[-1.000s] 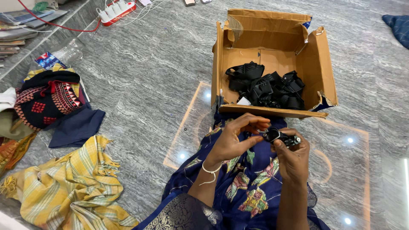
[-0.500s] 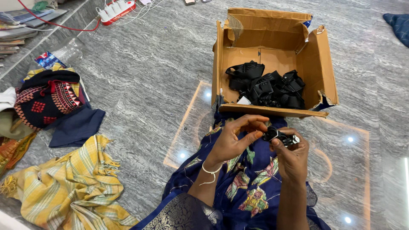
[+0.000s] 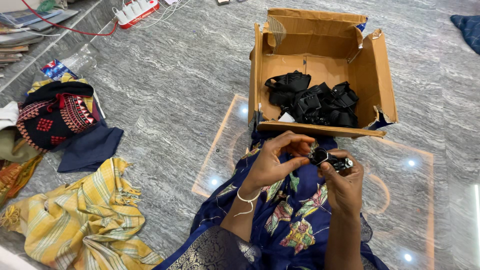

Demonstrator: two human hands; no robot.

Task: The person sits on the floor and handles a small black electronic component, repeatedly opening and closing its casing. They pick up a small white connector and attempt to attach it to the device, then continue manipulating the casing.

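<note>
Far left edge: a stack of papers and magazines (image 3: 22, 30) lies along the floor's raised border, with a red cable (image 3: 70, 27) running past it to a white power strip (image 3: 137, 11).
Clothes pile: a black cloth with red embroidery (image 3: 55, 112) rests on a dark blue cloth (image 3: 92, 147); a clear plastic wrapper (image 3: 80, 57) lies just above them.
Lower left: a yellow striped cloth with fringe (image 3: 82, 220) is crumpled on the grey marble floor (image 3: 175, 75).
Lap: the person sits on the floor in a dark blue garment with a floral print (image 3: 295, 220).
Left hand (image 3: 275, 162): raised over the lap, fingers curled, thumb and fingertips pinching at the left end of the small black part; a white bangle (image 3: 245, 197) sits on the wrist.
Small black clip-like part (image 3: 327, 159): held between both hands above the lap, just in front of the box's near wall, a bit of silver metal showing at its right end.
Right hand (image 3: 345, 185): closed around the part from below and the right, thumb pressed on top.
Cardboard box (image 3: 320, 52): open, torn flaps, standing on the floor just beyond the hands.
Box contents: a heap of black plastic parts and straps (image 3: 315, 100) lies against the near right corner.
Far right: a dark blue cloth corner (image 3: 467, 27) at the top edge.
</note>
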